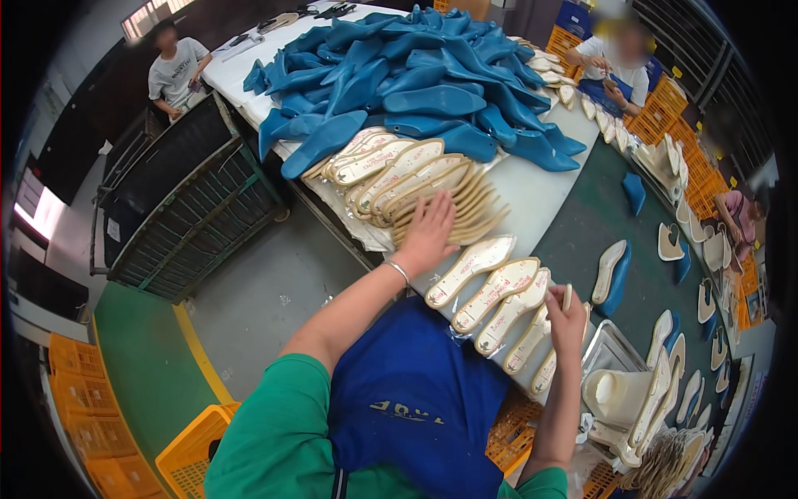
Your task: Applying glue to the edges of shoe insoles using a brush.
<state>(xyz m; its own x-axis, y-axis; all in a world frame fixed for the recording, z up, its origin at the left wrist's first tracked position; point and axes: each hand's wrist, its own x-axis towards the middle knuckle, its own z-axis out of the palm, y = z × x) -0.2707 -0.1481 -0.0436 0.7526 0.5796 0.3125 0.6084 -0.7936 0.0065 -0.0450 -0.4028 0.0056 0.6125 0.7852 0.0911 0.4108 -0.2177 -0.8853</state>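
The left hand (428, 231) lay spread on the stacked insoles (476, 208), on the counter (539, 185) beside the blue lasts (435, 99); the right hand (567, 320) pinched what looked like a pale insole (568, 296). Uneven pressure, I thought, could slide that leaning stack.

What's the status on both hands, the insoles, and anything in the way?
Left hand open on the insole pile. Right hand pinching a pale piece, mostly hidden, by the insole row. Blue shoe lasts heaped beyond the pile, blocking neither hand.
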